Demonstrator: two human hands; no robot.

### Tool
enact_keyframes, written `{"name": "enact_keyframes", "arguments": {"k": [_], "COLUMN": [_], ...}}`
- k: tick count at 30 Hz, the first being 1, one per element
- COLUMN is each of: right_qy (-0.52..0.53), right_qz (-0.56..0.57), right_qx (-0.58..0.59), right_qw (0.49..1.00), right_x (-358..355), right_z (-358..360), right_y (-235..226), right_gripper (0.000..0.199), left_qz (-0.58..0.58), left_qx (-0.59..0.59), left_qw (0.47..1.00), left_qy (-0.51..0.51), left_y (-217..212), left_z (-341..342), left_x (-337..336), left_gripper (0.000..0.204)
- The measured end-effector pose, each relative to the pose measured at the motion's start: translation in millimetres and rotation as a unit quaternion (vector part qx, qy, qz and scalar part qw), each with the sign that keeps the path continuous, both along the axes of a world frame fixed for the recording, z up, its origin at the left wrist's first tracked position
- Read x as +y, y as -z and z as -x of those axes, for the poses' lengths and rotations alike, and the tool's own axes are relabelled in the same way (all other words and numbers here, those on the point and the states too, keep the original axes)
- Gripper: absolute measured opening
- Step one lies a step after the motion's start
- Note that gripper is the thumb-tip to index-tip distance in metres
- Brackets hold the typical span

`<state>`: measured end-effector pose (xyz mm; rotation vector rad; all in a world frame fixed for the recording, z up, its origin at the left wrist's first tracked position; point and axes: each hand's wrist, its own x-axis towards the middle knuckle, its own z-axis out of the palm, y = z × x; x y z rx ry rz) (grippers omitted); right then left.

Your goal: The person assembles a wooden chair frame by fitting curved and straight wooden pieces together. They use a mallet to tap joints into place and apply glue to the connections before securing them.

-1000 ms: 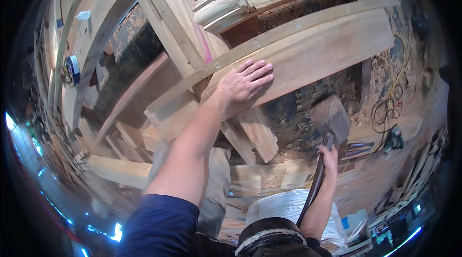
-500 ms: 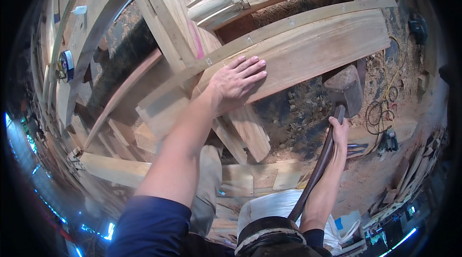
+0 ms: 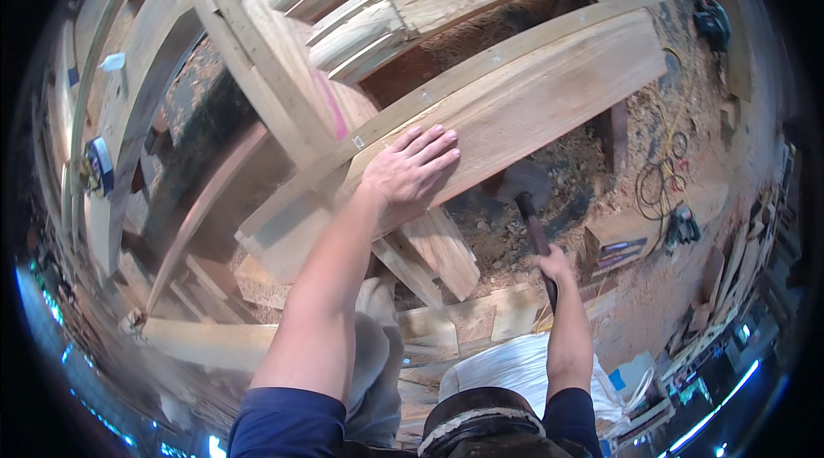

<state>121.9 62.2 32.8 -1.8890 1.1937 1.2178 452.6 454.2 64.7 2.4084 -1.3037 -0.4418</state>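
My left hand [image 3: 408,168] lies flat with its fingers stretched out on a wide wooden plank [image 3: 549,102], close to its left end. The fingers of my right hand [image 3: 554,264] are wrapped round the dark handle of a large mallet [image 3: 538,233]. Blurred by motion, the mallet head shows at the plank's near edge; whether it touches the wood I cannot tell. Along the plank's far side runs a narrow curved wooden strip [image 3: 463,72] with small pale marks on it.
Thick timbers [image 3: 403,29] with pink marks lie beyond the plank. At right are a coiled yellow cord [image 3: 657,188], a power tool [image 3: 682,226] and a dark machine [image 3: 711,22]. Wood chips cover the ground. A white sack [image 3: 502,372] lies near me.
The mallet has swung left, its head going from right of the plank's near edge to close below its middle. My right hand moved left and nearer; my left hand stays on the plank.
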Motion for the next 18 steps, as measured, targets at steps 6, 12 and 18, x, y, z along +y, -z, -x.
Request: {"name": "enact_keyframes", "arguments": {"k": [6,12,18], "right_qy": [0.061,0.089,0.281], "right_qz": [0.047,0.123,0.164], "right_qx": [0.070,0.078,-0.192], "right_qw": [0.995,0.985,0.926], "right_x": [71.8,160.2,176.7], "right_z": [161.6,243.6,145.0], "right_y": [-78.1,-28.2,50.9], "right_gripper": [0.064,0.066,0.066], "left_qz": [0.022,0.056,0.074], "left_qx": [0.018,0.031,-0.010], "left_qw": [1.000,0.998,0.997], "left_qy": [-0.006,0.003,0.023], "left_y": [-3.0,-6.8,0.2], "left_z": [-1.7,1.2,-1.5], "left_x": [-0.8,5.1,7.7], "left_gripper": [0.052,0.052,0.053]}}
